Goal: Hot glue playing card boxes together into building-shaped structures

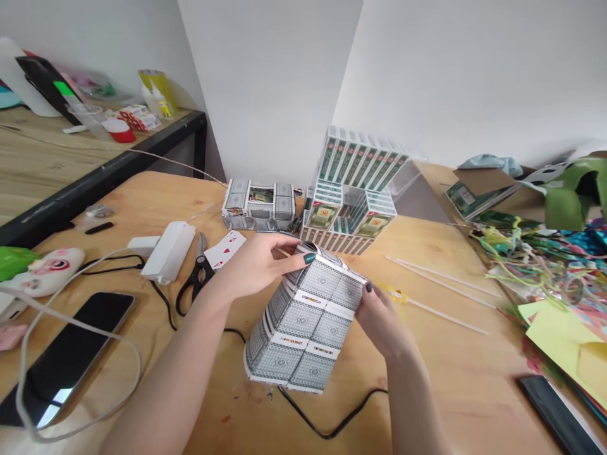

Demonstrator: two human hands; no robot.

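Grey playing-card structure (303, 322): between grips; best pinched lightly.
Left grip (263, 262): clamped on its top.
Right grip (383, 321): clamped on its side.

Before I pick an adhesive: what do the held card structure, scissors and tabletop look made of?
Card structure: likely coated paper playing cards, smooth-looking; repeated printed backs meet at straight seams.
Scissors: smooth black handles, probably plastic; grey blade, likely metal.
Tabletop: wood or wood-look laminate, satin-looking; pale brown with faint grain. Can't tell which.
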